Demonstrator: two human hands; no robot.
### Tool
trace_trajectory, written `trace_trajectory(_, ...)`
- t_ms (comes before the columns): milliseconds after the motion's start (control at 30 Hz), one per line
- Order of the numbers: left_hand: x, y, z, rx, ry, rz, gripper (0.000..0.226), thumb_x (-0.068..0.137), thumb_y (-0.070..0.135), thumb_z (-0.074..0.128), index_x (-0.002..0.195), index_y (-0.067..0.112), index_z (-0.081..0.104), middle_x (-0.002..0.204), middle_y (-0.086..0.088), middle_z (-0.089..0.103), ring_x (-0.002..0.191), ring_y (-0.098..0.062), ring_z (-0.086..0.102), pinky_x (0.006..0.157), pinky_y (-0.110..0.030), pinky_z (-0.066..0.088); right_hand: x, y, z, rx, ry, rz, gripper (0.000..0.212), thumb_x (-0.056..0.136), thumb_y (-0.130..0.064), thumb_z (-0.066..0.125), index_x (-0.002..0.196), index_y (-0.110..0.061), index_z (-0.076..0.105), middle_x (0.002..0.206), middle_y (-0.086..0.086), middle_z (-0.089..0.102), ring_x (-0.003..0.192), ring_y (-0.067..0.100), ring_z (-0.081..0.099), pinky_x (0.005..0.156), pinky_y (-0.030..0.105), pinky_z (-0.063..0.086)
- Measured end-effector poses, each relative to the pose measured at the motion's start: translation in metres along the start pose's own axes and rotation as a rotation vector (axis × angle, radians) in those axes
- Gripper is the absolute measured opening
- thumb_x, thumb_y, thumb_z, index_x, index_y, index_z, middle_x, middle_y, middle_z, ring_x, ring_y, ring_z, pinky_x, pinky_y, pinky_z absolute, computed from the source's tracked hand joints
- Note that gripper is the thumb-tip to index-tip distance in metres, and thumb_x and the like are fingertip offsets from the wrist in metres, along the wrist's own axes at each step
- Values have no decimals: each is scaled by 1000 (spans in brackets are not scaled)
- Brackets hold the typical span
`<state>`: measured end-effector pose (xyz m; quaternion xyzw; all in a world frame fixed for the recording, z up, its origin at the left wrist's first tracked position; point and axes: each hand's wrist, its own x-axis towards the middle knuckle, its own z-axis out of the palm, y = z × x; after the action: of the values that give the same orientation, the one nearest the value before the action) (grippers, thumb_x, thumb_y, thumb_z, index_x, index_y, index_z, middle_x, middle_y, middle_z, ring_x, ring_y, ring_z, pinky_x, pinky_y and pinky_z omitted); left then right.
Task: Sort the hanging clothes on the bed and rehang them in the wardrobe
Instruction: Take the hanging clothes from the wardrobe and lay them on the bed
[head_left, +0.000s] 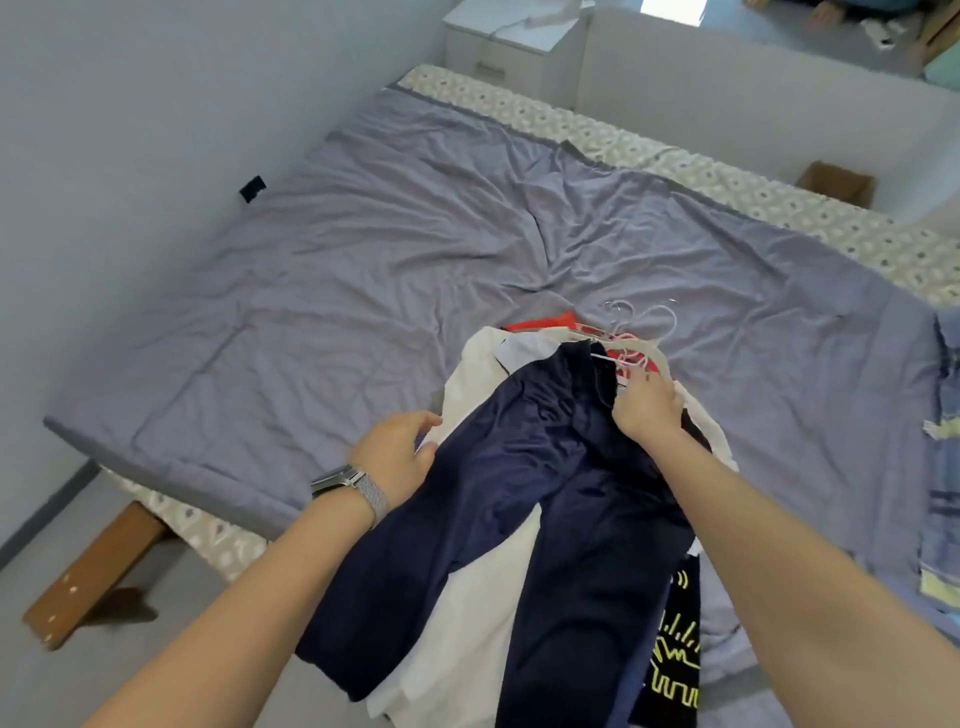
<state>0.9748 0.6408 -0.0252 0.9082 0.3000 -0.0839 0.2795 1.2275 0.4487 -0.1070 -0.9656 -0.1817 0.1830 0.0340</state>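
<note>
A pile of clothes on hangers lies at the near edge of the bed (363, 249). On top are navy trousers (524, 467), over a white garment (478, 384), a red one (545, 322) and a black piece with yellow print (675, 660). Several white and pink hanger hooks (639, 325) stick out at the far end of the pile. My right hand (647, 402) grips the trousers' waist at the hanger. My left hand (397, 452), with a watch on its wrist, holds the left side of the trousers.
A grey-purple sheet covers the bed, with a patterned mattress edge (727, 182) along the far side. A white nightstand (509, 47) stands beyond. A cardboard box (836, 182) sits at the far right. Blue patterned fabric (943, 493) lies at the right edge. A wooden bed leg (93, 577) juts out at left.
</note>
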Motion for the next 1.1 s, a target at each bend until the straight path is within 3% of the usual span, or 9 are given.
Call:
trace_trajectory(200, -52, -44, -22, 17, 5, -107, 38, 93, 17, 50, 131, 14, 48, 131, -6, 54, 120, -23, 50, 100, -29, 37, -83, -129, -3, -52, -142, -538, 49, 93, -21, 46, 141, -18, 36, 138, 8, 46, 123, 30, 44, 97, 43, 40)
trace_trajectory(400, -177, -120, -79, -8, 149, -341, 46, 92, 25, 52, 136, 18, 42, 134, -5, 51, 122, -20, 48, 101, -30, 37, -210, -266, -10, -8, -248, -855, 56, 90, -20, 50, 144, -14, 34, 143, 12, 43, 131, 31, 39, 106, 37, 35)
trace_trajectory(633, -460, -208, -96, -229, 387, -728, 51, 90, 25, 54, 137, 16, 38, 132, -7, 50, 119, -23, 50, 97, -28, 39, -467, -386, 10, -62, -346, -1299, 52, 84, -30, 61, 128, -5, 48, 122, 18, 58, 115, 34, 53, 97, 38, 43)
trace_trajectory(767, -658, -241, -74, -371, 399, -1044, 55, 91, 28, 53, 140, 17, 32, 123, -4, 54, 110, -20, 54, 88, -23, 39, -649, -429, 38, -228, -385, -1646, 58, 85, -36, 60, 136, -15, 43, 131, 11, 53, 125, 31, 45, 103, 38, 40)
trace_trajectory(900, -832, -231, -41, -459, 561, -1314, 58, 90, 29, 55, 141, 15, 30, 120, -6, 58, 108, -22, 57, 84, -24, 41, -817, -439, 69, -333, -421, -1948, 59, 88, -36, 59, 140, -18, 37, 137, 10, 49, 127, 29, 43, 101, 41, 43)
trace_trajectory(1000, -936, -216, -8, -567, 715, -1479, 65, 89, 29, 57, 144, 13, 27, 122, -6, 58, 110, -23, 57, 90, -24, 42, -917, -436, 93, -415, -472, -2128, 60, 88, -34, 60, 141, -18, 35, 133, 10, 52, 121, 30, 48, 95, 42, 46)
trace_trajectory(1100, -1011, -208, 25, -711, 934, -1600, 64, 87, 23, 57, 144, 14, 29, 100, 1, 65, 101, -19, 59, 88, -23, 41, -997, -436, 119, -506, -528, -2238, 64, 86, -32, 62, 141, -20, 32, 125, 10, 56, 115, 30, 53, 92, 43, 49)
